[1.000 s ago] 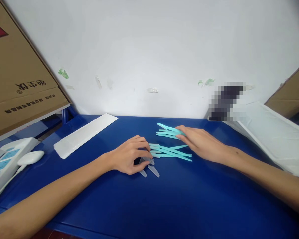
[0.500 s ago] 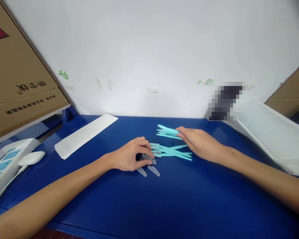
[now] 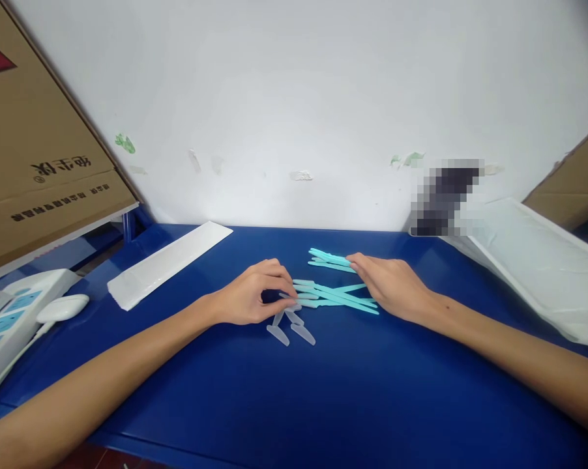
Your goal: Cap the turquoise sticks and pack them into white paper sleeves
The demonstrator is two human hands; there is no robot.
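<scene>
My left hand [image 3: 251, 294] rests on the blue table [image 3: 323, 391] with its fingers curled, thumb and fingertips pinched on a small translucent cap [image 3: 288, 302]. Several more translucent caps [image 3: 290, 329] lie loose just below it. Several teal plastic sticks [image 3: 337, 295] lie crossed in a pile between my hands. My right hand [image 3: 392, 285] lies over the pile's right side, its fingertips touching a second small stack of teal sticks [image 3: 327, 258] further back. Its fingers are slightly bent and close together.
A long white paper sleeve [image 3: 169, 262] lies at the back left. A cardboard box [image 3: 40, 143] leans at the left above a white power strip [image 3: 10, 319] and a white earbud case [image 3: 62, 307]. White bagged sheets [image 3: 538, 260] slope at the right.
My left hand has lifted slightly and moved back towards the teal pile, uncovering more caps. My right hand has slid a little towards me along the sticks.
</scene>
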